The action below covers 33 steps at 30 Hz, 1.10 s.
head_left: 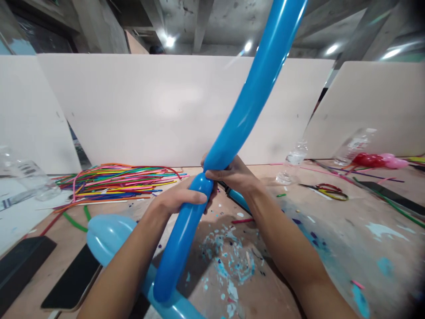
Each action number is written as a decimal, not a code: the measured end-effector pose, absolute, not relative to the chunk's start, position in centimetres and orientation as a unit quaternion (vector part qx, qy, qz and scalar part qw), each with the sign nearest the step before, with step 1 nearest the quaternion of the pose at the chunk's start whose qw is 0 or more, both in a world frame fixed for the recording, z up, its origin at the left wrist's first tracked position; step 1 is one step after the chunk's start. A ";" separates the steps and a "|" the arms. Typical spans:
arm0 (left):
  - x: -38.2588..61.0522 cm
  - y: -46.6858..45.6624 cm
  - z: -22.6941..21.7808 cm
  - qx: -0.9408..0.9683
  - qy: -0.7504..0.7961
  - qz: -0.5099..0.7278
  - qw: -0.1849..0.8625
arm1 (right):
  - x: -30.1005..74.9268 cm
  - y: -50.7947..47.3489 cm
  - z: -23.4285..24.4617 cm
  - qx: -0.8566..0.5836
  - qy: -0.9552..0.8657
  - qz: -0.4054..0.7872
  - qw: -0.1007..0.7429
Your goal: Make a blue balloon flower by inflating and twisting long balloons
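A long blue modelling balloon (252,97) slants up from the table's near side and runs out of the top of the view. Near its middle it narrows to a pinched twist, with a shorter, darker segment below. My left hand (181,197) wraps around that lower segment, thumb across its front. Just above, my right hand (237,175) closes on the balloon at the twist, its fingers partly hidden behind. A light blue balloon (111,232) lies under my left forearm and passes below the dark segment's lower end. A blue and black balloon pump (239,200) lies behind my right wrist.
Uninflated balloons (122,181) are heaped at the back left. Two phones (73,279) or dark boxes lie front left. Scissors (328,191), a plastic bottle (295,161) and red and pink balloons (378,160) are on the right. A white board (166,110) stands behind.
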<state>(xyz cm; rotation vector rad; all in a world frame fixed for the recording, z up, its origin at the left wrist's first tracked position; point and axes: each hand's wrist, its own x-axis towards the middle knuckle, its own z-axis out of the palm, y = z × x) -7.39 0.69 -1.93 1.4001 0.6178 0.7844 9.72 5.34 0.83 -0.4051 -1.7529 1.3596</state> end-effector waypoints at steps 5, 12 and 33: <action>-5.7 0.2 -3.5 0.498 0.160 0.332 0.785 | 9.8 5.3 0.8 -0.123 -0.702 0.558 0.425; -7.3 2.1 -3.2 0.599 0.234 0.366 0.673 | 9.2 6.2 -0.5 -0.162 -0.653 0.592 0.443; -6.4 1.3 -2.1 0.666 0.636 0.358 -0.153 | 8.7 5.9 0.6 -0.285 -0.715 0.464 0.439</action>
